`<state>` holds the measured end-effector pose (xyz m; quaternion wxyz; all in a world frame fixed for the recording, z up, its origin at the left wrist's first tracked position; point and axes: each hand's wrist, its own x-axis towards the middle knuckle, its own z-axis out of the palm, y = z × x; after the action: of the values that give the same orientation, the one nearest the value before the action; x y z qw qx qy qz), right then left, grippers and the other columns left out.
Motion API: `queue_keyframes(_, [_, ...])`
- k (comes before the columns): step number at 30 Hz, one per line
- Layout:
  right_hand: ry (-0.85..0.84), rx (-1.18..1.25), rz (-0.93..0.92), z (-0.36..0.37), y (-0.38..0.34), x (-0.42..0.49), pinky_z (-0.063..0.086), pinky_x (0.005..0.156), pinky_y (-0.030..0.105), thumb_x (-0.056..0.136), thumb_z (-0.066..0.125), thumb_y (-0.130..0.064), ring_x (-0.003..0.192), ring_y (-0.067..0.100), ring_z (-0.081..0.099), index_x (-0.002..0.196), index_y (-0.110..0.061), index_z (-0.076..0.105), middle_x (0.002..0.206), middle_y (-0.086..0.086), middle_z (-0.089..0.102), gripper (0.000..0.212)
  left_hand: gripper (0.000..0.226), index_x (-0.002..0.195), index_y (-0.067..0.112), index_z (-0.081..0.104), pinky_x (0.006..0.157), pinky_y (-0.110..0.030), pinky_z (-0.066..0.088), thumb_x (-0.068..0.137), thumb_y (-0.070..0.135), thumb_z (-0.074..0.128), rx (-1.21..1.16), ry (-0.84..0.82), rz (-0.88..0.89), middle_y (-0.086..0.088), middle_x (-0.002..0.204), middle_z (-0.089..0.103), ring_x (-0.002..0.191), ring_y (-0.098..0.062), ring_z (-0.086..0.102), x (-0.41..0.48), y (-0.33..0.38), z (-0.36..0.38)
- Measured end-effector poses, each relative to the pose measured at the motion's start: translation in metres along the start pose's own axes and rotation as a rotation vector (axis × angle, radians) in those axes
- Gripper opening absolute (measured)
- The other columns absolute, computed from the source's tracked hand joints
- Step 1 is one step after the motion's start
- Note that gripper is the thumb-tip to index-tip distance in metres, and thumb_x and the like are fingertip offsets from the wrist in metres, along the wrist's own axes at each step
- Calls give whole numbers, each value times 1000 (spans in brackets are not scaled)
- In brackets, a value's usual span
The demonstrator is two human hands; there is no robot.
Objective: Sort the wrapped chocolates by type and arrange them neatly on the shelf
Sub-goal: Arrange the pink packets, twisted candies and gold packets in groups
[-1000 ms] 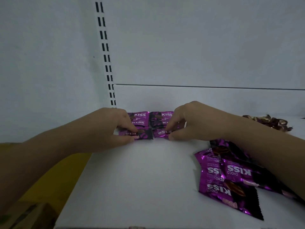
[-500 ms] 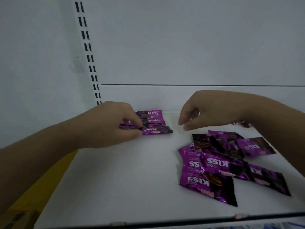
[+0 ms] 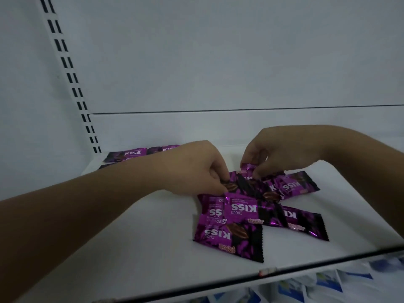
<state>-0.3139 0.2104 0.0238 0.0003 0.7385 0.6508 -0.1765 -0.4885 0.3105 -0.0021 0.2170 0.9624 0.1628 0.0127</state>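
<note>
Left hand point(image 3: 194, 169) pinches one wrapped chocolate point(image 3: 239, 186), right hand point(image 3: 282, 152) nips another chocolate point(image 3: 248, 168), both atop the loose purple pile point(image 3: 238, 212) on the shelf point(image 3: 131, 248): light, crinkly, slippery foil, I reckon, best taken by a crimped end.

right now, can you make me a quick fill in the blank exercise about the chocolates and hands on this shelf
1. The wrappers in the loose pile are mostly ____ in colour.
2. The big word printed on them is ____.
3. The tidy row lies at the back ____ of the shelf.
4. The left hand pinches a dark-ended wrapper and the right hand a small wrapper, so ____ hands work the pile.

Missing words: purple; KISS; left; two
</note>
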Motion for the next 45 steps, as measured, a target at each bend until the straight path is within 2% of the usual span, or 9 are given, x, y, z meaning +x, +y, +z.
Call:
queue_keyframes(5, [202,45,29,-9,5,-6,53,56,35,90,60,-20,54,16,61,84,-31,74,60,-21,67,18,9,86,26,76,60,-17,49,77,29,75,-146,95,-3,8,73,73,60,1,61,-8,-2,-10])
queue_keyframes(7, [267,56,31,-12,2,-5,45,42,21,93,57,-19,45,9,55,87,-27,72,56,-23,65,18,4,81,28,76,55,-11,43,78,30,74,-158,205,-13,12,71,71,54,5,57,-14,-5,-17])
queue_keyframes(12, [462,-17,-90,-16,-23,11,38,61,10,95,53,-22,71,-9,57,97,-31,66,82,-24,62,16,3,80,33,75,59,-25,43,78,33,73,-132,316,-112,7,71,72,55,-6,57,-44,-30,-45])
queue_keyframes(16, [361,34,-238,-4,-63,28,45,65,5,94,54,-22,78,-7,61,100,-30,69,84,-23,65,18,11,84,34,75,68,-39,52,74,29,76,-118,223,-205,8,72,74,66,-19,67,-76,-54,-56])
queue_keyframes(22, [228,-38,-372,25,-100,47,43,67,3,90,60,-26,78,-7,60,110,-33,67,88,-21,65,22,15,86,38,69,57,-11,44,79,26,74,-52,68,-265,15,77,72,63,4,64,-107,-76,-46])
queue_keyframes(29, [194,-115,-362,26,-93,39,40,66,5,79,71,-44,78,-7,57,99,-37,71,80,-26,56,21,22,95,45,68,69,-14,45,73,49,70,196,158,-124,20,88,62,85,3,56,-118,-91,-34])
queue_keyframes(33, [213,-131,-394,37,-91,42,43,72,13,83,67,-41,76,-7,54,100,-36,72,86,-24,55,18,27,93,61,62,67,-4,42,67,62,58,213,177,-33,25,92,61,88,8,55,-115,-107,-21])
queue_keyframes(41, [278,-114,-410,44,-92,42,49,83,22,83,67,-34,91,0,61,96,-34,74,101,-18,67,15,35,93,35,75,73,-23,49,76,54,50,343,294,66,15,99,63,89,1,49,-119,-109,-16])
queue_keyframes(45, [316,-143,-432,47,-91,42,38,90,16,84,66,-36,107,-1,45,100,-34,73,118,-18,57,17,37,103,39,72,87,-9,34,79,52,49,333,258,15,17,121,59,108,-3,52,-121,-109,-16])
